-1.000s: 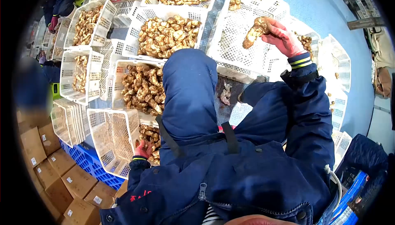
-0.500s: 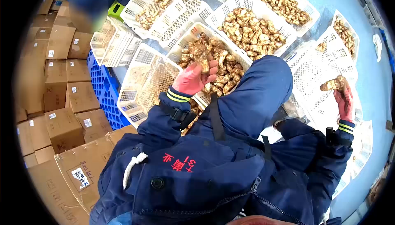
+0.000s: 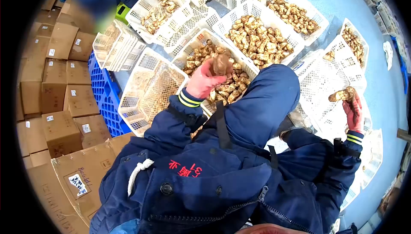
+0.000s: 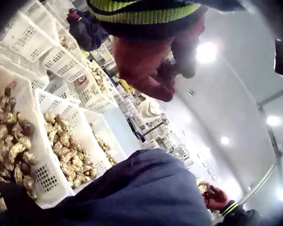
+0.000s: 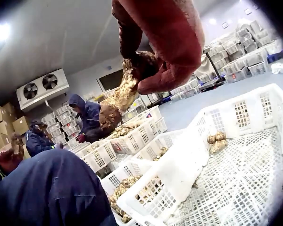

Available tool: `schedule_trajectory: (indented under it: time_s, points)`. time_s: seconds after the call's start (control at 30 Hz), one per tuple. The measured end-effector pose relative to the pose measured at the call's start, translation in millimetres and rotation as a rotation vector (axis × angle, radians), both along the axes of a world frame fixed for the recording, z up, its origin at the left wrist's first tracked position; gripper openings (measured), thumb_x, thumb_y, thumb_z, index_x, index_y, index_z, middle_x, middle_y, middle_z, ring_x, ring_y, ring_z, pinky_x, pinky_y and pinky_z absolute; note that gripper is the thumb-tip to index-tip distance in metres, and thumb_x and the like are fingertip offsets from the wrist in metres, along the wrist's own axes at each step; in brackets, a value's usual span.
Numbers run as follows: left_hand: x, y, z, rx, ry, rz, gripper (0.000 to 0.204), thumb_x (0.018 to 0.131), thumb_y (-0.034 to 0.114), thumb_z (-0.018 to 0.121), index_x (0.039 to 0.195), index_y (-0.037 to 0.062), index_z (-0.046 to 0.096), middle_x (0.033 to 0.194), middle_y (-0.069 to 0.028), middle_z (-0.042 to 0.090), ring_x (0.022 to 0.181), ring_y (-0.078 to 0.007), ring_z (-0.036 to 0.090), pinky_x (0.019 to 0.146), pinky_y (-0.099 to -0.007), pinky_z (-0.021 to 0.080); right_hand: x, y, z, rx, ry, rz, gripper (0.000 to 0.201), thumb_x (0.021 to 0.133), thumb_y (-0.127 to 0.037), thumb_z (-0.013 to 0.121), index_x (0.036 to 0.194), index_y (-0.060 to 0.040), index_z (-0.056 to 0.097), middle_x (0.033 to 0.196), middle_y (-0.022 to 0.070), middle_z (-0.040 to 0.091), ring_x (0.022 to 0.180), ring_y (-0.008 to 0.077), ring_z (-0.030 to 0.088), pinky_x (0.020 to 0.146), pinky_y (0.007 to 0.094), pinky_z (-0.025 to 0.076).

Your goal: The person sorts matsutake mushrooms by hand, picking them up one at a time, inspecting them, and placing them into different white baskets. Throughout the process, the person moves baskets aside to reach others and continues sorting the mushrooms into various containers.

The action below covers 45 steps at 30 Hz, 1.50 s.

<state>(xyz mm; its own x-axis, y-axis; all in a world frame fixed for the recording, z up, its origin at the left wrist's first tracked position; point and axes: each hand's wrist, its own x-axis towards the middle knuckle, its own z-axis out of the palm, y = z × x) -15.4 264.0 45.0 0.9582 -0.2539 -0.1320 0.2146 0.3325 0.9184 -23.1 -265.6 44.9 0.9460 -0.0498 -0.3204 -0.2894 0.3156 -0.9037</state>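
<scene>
Holds, in the head view, one dirt-streaked mushroom [image 3: 221,65] in the left hand [image 3: 200,80], pinched between thumb and fingers over a heaped white crate [image 3: 253,72], and another, longer mushroom [image 3: 341,95] in the right hand [image 3: 354,113], by the right edge of a sparsely filled crate [image 3: 314,79]. Seem light for their size, firm along the stem, brittle enough to bruise or snap under a hard squeeze, perhaps a little slippery where damp; best taken round the thick of the stem, with cap and edges left alone. In the left wrist view, shows the left hand curled about something dark; cannot tell there exactly how the fingers lie. In the right wrist view, shows the longer mushroom gripped at one end by thumb and fingers, with the rest jutting free, and a few small mushrooms [image 5: 217,142] near the far left corner of the sparsely filled crate. Against half a second ago, shows the left-hand mushroom turned, with its rounded top more to the camera, and the right-hand one much as it was; against a second ago, finds the left hand raised from low beside the mushrooms, now with one in its grasp.
</scene>
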Motion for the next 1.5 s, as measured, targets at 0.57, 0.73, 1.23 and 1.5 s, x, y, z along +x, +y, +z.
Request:
schedule_trajectory:
  time_s: [0.57,0.73,1.23,1.5]
  points:
    - [7,-17,8,1.064,-0.521,0.405,0.039,0.064,0.005,0.068,0.100,0.0028,0.055,0.095,-0.0129,0.056,0.089,-0.0242,0.054,0.076,-0.0298,0.042,-2,7,3,0.000,-0.002,0.028,0.045,0.086,-0.020,0.050,0.125,-0.0036,0.036,0.120,0.0084,0.046,0.104,0.0187,0.049,0.087,0.0303,0.041]
    - [9,-24,-1,1.086,-0.545,0.405,0.039,0.067,0.010,0.068,0.102,0.0007,0.054,0.093,-0.0120,0.056,0.083,-0.0227,0.056,0.072,-0.0279,0.044,0,9,5,-0.025,0.006,0.024,0.044,0.086,-0.019,0.050,0.125,-0.0038,0.036,0.120,0.0079,0.046,0.104,0.0181,0.049,0.088,0.0302,0.041]
    - [15,-20,-53,-1.222,0.626,-0.474,0.060,0.088,0.045,0.033,0.126,-0.0019,0.030,0.099,-0.0168,0.059,0.089,-0.0281,0.058,0.080,-0.0375,0.044,-1,22,21,-0.089,-0.004,0.047,0.046,0.085,-0.020,0.052,0.125,-0.0027,0.037,0.120,0.0094,0.046,0.106,0.0204,0.048,0.090,0.0322,0.039]
    - [43,-34,-53,-0.759,0.384,-0.266,0.044,0.089,0.032,0.040,0.121,0.0011,0.036,0.118,-0.0188,0.043,0.111,-0.0293,0.042,0.091,-0.0401,0.036,2,28,26,-0.140,0.011,-0.001,0.046,0.086,-0.020,0.049,0.125,-0.0008,0.035,0.121,0.0100,0.045,0.107,0.0207,0.047,0.090,0.0330,0.038]
